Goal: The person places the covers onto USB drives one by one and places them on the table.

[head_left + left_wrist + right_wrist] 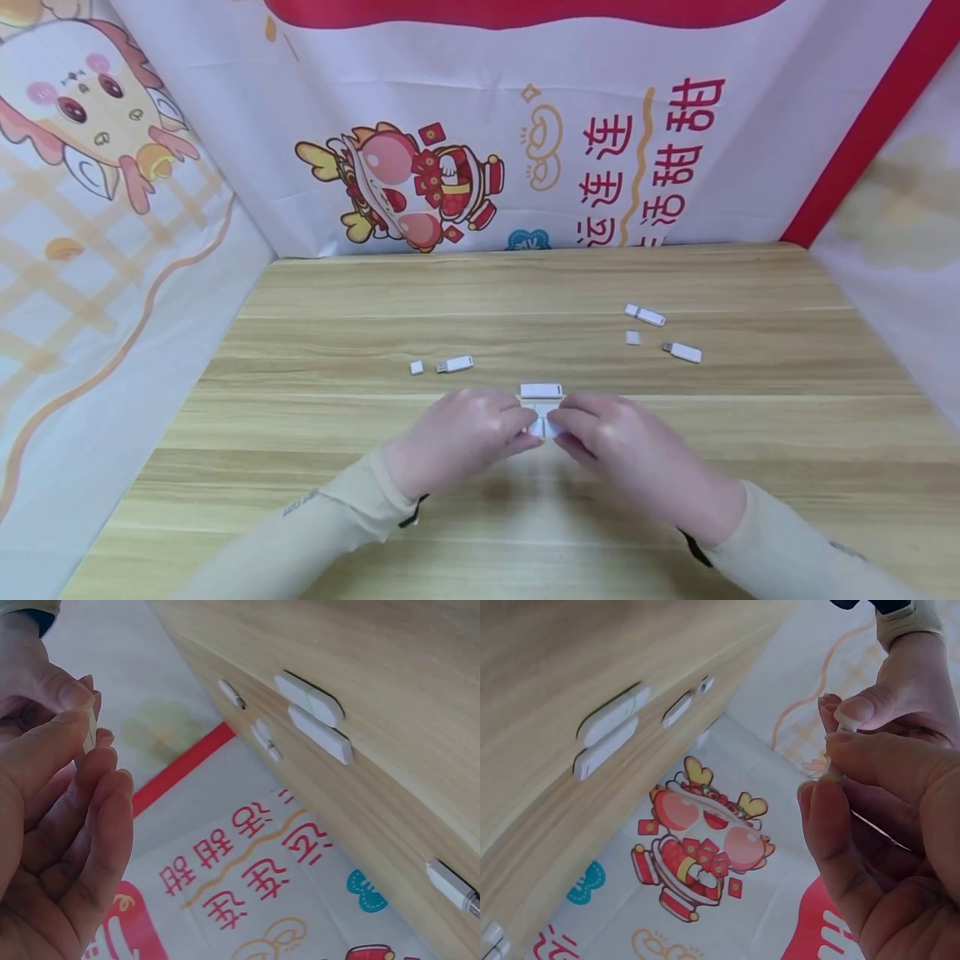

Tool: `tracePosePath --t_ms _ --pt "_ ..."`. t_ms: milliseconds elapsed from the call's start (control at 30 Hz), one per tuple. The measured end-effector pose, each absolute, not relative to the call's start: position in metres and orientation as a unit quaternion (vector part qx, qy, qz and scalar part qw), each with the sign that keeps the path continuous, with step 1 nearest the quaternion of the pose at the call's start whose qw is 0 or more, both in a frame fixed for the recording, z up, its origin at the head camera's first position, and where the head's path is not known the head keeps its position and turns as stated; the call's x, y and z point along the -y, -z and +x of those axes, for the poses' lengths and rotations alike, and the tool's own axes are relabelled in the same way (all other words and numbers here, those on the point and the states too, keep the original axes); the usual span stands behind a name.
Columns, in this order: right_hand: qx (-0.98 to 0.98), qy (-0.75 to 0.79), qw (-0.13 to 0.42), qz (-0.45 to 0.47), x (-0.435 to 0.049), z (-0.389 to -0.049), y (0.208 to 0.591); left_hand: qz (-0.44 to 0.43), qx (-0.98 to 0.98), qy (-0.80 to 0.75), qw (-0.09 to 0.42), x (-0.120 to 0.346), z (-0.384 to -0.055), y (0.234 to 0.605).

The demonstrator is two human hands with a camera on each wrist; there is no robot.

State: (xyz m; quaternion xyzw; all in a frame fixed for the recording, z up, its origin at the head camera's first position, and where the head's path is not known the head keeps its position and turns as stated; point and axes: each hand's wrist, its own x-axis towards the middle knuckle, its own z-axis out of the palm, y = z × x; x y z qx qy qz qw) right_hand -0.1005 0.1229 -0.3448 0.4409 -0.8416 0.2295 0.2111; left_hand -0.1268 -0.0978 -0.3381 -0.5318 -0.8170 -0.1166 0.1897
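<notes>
Fingertips of my left hand (468, 429) and right hand (626, 437) meet over the table's middle. Between them is a small white USB stick (543, 427), its left end pinched by the left hand and its right end by the right. A seam runs across it where the two parts meet; much of it is hidden by fingers. Just beyond the fingertips lie two white USB sticks side by side, the farther one (541, 390) and the nearer one (309, 697), which has a seam across it.
Left of centre, a USB stick (457, 364) with bare plug lies beside a loose cap (416, 367). Farther right lie another bare-plug stick (684, 353), a cap (633, 337) and a stick with its end piece (647, 315). Printed cloth (450, 75) hangs behind the wooden table (337, 292).
</notes>
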Motion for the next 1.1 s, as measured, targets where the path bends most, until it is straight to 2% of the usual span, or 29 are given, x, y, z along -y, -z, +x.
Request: tracePosePath --t_ms 200,467,633,800,967,1100 --pt "0.869 -0.222 0.155 0.415 -0.125 -0.13 0.345 -0.498 0.844 0.162 0.116 0.092 -0.155 0.343" --pt "0.903 -0.206 0.048 0.373 -0.121 -0.171 0.346 -0.442 0.885 0.148 0.011 0.082 -0.196 0.347" --pt "0.917 -0.194 0.002 0.349 -0.118 -0.195 0.349 -0.422 0.899 0.118 -0.018 0.076 -0.221 0.351" --pt "0.916 -0.2 -0.02 0.346 -0.117 -0.218 0.36 -0.401 0.908 0.112 -0.049 0.071 -0.241 0.361" --pt "0.92 -0.183 -0.057 0.342 -0.114 -0.231 0.371 -0.387 0.908 0.121 -0.108 0.068 -0.252 0.37" --pt "0.922 -0.176 -0.091 0.332 -0.11 -0.236 0.374 -0.38 0.909 0.116 -0.129 0.066 -0.256 0.372"
